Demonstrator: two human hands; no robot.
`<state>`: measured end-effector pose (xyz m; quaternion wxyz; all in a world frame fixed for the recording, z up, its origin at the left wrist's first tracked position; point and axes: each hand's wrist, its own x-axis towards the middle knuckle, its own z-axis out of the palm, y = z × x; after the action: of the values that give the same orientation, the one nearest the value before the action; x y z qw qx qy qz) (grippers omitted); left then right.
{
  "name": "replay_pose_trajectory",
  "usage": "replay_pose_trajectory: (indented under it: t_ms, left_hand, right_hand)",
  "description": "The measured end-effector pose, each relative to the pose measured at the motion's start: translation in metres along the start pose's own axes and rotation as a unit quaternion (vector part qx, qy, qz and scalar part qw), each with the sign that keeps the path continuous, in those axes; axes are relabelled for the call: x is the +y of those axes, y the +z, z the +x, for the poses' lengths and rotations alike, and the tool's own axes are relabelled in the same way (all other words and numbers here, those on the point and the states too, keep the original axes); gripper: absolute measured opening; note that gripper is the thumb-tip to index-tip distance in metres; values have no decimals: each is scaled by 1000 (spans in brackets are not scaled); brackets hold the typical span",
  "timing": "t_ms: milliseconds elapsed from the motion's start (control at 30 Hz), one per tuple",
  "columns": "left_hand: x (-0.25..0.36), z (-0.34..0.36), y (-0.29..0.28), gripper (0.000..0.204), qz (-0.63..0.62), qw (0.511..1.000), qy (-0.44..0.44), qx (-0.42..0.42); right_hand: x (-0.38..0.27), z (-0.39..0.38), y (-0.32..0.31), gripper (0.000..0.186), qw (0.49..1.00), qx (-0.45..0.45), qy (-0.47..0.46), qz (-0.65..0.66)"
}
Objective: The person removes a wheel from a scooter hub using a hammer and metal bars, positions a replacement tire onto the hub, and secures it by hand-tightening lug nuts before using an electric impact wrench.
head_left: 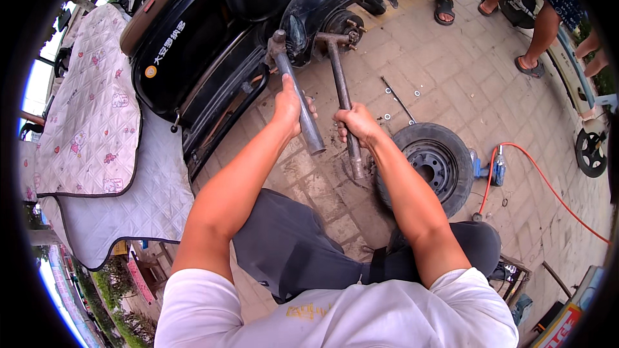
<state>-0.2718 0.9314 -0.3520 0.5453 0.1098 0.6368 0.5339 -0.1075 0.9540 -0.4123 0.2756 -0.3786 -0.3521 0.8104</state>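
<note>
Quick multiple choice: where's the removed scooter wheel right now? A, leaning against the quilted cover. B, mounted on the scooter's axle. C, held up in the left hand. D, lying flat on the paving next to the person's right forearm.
D: the wheel lies flat on the brick paving beside the right forearm, while the left hand and right hand each grip a metal bar.

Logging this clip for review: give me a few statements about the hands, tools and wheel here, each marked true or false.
1. The left hand grips a metal pipe. True.
2. The right hand is empty. False: it grips a long metal wrench that reaches to the scooter hub.
3. A removed wheel lies flat on the paving. True.
4. The orange hose lies across the wheel. False: it runs over the paving to the right of it.
</note>
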Motion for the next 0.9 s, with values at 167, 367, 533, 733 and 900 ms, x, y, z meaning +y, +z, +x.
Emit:
replay_pose_trajectory:
  t_ms: [167, 367, 533, 733, 900]
  left_hand:
    - [-1, 9, -3, 57, -14, 1000, -11, 10]
    - [-1, 9, -6, 57, -29, 999, -28, -5]
    - [-1, 11, 0, 58, -26, 999, -27, -13]
    - [29, 10, -43, 58, -89, 996, 19, 15]
    - [14, 0, -21, 56, -25, 1000, 2, 14]
  right_hand:
    - [-18, -7, -9, 16, 1000, 22, 7, -10]
    - [-69, -14, -136, 14, 883, 283, -226, 298]
    - [-21, -6, -88, 10, 903, 347, -145, 206]
    - [-20, -11, -3, 15, 999, 7, 16, -48]
    - [-8, -2, 3, 14, 999, 2, 24, -26]
